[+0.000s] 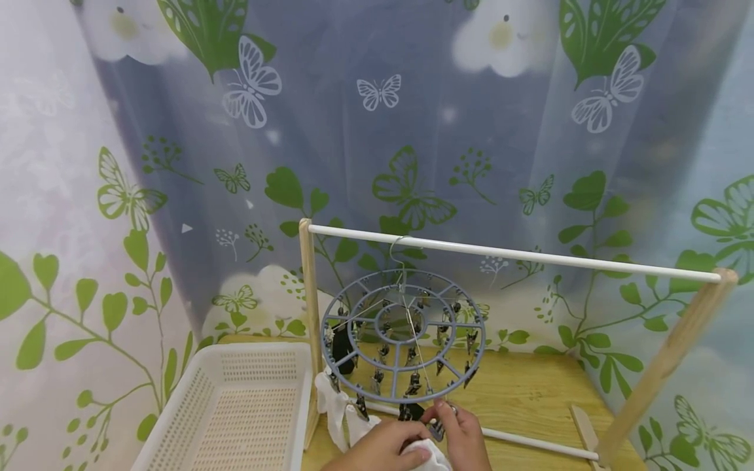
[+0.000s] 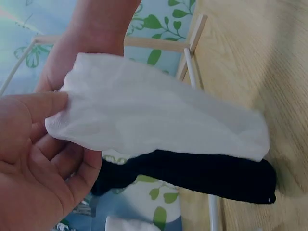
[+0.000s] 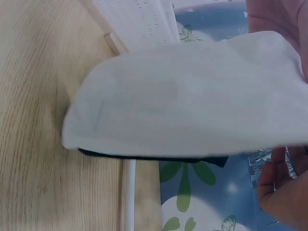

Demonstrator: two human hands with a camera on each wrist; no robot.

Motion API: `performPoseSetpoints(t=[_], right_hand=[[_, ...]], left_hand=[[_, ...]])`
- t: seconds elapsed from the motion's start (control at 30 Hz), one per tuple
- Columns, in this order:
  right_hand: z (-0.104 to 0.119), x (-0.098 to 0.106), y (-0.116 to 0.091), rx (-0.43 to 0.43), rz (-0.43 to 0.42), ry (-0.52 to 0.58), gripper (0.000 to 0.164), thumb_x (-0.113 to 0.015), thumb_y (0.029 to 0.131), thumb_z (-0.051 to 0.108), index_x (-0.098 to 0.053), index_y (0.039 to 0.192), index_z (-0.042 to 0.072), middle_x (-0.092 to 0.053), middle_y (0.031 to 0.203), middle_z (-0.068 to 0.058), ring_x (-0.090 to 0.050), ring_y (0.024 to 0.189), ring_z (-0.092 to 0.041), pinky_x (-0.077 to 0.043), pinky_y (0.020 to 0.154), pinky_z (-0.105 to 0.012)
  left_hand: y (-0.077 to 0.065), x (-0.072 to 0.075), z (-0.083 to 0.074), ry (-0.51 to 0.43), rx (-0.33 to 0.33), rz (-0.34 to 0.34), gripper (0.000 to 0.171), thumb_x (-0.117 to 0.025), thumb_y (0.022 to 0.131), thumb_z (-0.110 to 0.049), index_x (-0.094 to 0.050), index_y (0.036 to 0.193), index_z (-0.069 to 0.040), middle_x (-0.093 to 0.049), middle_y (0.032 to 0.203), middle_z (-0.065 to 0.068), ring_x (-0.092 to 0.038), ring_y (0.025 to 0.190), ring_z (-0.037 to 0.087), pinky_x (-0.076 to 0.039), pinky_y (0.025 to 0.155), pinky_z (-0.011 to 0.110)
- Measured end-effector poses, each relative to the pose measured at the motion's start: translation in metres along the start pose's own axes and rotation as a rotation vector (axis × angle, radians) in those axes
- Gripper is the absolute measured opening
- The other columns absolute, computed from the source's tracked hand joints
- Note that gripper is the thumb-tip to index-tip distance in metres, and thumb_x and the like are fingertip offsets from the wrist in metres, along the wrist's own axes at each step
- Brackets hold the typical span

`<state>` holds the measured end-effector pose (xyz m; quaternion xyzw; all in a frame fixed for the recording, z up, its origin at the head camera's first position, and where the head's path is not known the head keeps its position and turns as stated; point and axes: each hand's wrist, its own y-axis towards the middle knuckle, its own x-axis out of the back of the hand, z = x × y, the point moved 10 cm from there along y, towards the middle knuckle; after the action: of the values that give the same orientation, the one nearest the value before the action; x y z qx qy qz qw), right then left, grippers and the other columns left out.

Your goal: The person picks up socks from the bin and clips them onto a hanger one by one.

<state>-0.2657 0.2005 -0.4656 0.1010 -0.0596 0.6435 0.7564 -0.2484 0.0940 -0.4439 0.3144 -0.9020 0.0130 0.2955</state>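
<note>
My left hand [image 1: 385, 448] pinches a white sock [image 2: 159, 108] at its top edge, and the sock hangs downward. Close beside it, my right hand [image 1: 462, 435] pinches a metal clip [image 1: 436, 430] at the near rim of the grey round hanger [image 1: 406, 398]. A black sock [image 2: 216, 175] hangs just behind the white one. More white socks [image 1: 334, 405] hang from clips at the hanger's left, with another dark piece [image 1: 343, 351] farther back. In the right wrist view, the white sock covers much of the black sock.
The hanger hooks over a white bar [image 1: 506, 252] between wooden posts [image 1: 668, 366]. A lower white rod [image 1: 538, 441] runs near the wooden tabletop [image 1: 530, 386]. At left stands a white perforated basket [image 1: 309, 366]. A printed curtain [image 1: 330, 131] hangs behind.
</note>
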Motion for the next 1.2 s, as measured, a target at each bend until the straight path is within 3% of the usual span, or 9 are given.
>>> performPoseSetpoints(t=[0.13, 0.27, 0.47, 0.77, 1.2], right_hand=[[-0.001, 0.0, -0.001, -0.02, 0.013, -0.015, 0.044, -0.043, 0.103, 0.03, -0.069, 0.086, -0.001, -0.069, 0.093, -0.014, -0.059, 0.092, -0.023, -0.042, 0.078, -0.037], [-0.002, 0.001, -0.001, -0.027, 0.015, -0.013, 0.045, -0.042, 0.103, 0.031, -0.069, 0.086, -0.001, -0.069, 0.092, -0.014, -0.06, 0.091, -0.024, -0.042, 0.077, -0.036], [0.001, 0.003, 0.0, 0.014, 0.002, -0.01, 0.045, -0.041, 0.103, 0.029, -0.069, 0.085, -0.001, -0.07, 0.089, -0.015, -0.06, 0.092, -0.026, -0.042, 0.079, -0.038], [0.005, 0.004, -0.001, 0.054, 0.014, -0.08, 0.047, -0.035, 0.105, 0.027, -0.07, 0.086, 0.002, -0.069, 0.098, -0.015, -0.058, 0.096, -0.027, -0.043, 0.082, -0.041], [0.006, 0.001, -0.003, 0.032, 0.048, -0.085, 0.051, -0.031, 0.106, 0.03, -0.07, 0.091, 0.001, -0.068, 0.103, -0.016, -0.056, 0.099, -0.028, -0.042, 0.082, -0.042]], left_hand=[[0.003, -0.002, 0.004, -0.012, 0.044, -0.002, 0.014, -0.058, 0.095, -0.016, -0.063, 0.103, -0.005, -0.057, 0.076, -0.004, -0.038, 0.057, 0.0, -0.036, 0.057, 0.016], [0.004, -0.002, 0.007, -0.016, 0.065, -0.022, 0.014, -0.059, 0.095, -0.016, -0.064, 0.102, -0.006, -0.06, 0.077, -0.004, -0.04, 0.058, 0.0, -0.038, 0.057, 0.017], [0.004, 0.0, 0.01, -0.04, 0.096, -0.046, 0.012, -0.06, 0.094, -0.017, -0.065, 0.1, -0.007, -0.063, 0.079, -0.004, -0.043, 0.059, 0.0, -0.04, 0.057, 0.019], [0.004, 0.004, 0.022, -0.071, 0.21, -0.109, 0.01, -0.061, 0.093, -0.019, -0.066, 0.093, -0.01, -0.061, 0.077, -0.007, -0.049, 0.063, 0.003, -0.042, 0.059, 0.022], [0.003, 0.009, 0.022, -0.106, 0.221, -0.154, 0.01, -0.06, 0.094, -0.018, -0.062, 0.092, -0.008, -0.063, 0.079, -0.002, -0.052, 0.067, 0.004, -0.045, 0.062, 0.025]])
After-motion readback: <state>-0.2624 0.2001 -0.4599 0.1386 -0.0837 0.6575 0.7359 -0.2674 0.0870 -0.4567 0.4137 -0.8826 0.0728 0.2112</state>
